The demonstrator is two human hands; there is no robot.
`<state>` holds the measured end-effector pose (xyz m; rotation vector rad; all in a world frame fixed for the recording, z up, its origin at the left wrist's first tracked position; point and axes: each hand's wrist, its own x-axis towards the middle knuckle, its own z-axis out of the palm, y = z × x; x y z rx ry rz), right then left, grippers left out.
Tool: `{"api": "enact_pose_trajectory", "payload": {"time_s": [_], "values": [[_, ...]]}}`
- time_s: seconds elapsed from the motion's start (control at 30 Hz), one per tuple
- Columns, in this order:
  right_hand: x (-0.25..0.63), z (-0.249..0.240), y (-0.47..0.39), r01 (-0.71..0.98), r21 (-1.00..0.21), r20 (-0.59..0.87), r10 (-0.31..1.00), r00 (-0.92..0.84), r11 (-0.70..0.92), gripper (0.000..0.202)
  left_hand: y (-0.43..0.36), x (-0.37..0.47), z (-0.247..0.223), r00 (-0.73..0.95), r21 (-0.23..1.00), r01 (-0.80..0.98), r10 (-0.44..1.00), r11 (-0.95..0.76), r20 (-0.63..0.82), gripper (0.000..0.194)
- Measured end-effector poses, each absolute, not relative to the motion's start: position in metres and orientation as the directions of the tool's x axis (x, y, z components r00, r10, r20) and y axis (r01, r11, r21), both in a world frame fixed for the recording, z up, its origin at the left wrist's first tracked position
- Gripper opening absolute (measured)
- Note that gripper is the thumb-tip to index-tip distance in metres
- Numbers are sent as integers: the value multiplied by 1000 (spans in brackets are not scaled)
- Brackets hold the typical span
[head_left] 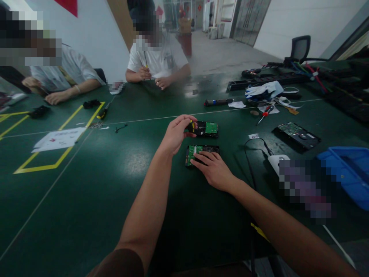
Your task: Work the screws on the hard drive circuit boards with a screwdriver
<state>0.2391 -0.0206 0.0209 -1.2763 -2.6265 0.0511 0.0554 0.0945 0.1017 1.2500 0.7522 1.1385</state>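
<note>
My left hand [177, 132] is closed round the black-and-yellow handle of a screwdriver [191, 125]. The tool is at the left end of the farther hard drive [211, 128], which lies with its green circuit board up; its tip is hidden. Nearer to me, a second hard drive [189, 152] also has its board side up. Across its top rests my right hand [213, 169], fingers stretched and a little apart, covering part of the board.
Right of me lie another hard drive [298, 135], a red-handled screwdriver [266, 112], a cable [246, 154], and a blue bin [348, 169]. Beyond are a glove [264, 90] and a dark cylindrical tool [217, 102]. Two people sit across the green table [115, 200]. A paper sheet [59, 139] lies left.
</note>
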Motion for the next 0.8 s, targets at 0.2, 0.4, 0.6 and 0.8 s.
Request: {"api": "enact_pose_trajectory", "payload": {"time_s": [0.2,0.4,0.6,0.8], "values": [[239,22,-20,773,-123,183,780,-598,622,56,94,57,100,280,967,-236,946,-95,161,20],[238,18,-20,774,-126,205,779,-592,621,54,96,56,95,297,971,-161,929,-179,220,19],[236,20,-21,782,-115,215,784,-583,613,53,96,56,96,294,973,-156,932,-173,213,17],[235,25,-19,782,-102,196,783,-590,615,52,95,57,96,302,975,-149,931,-167,206,18]]}}
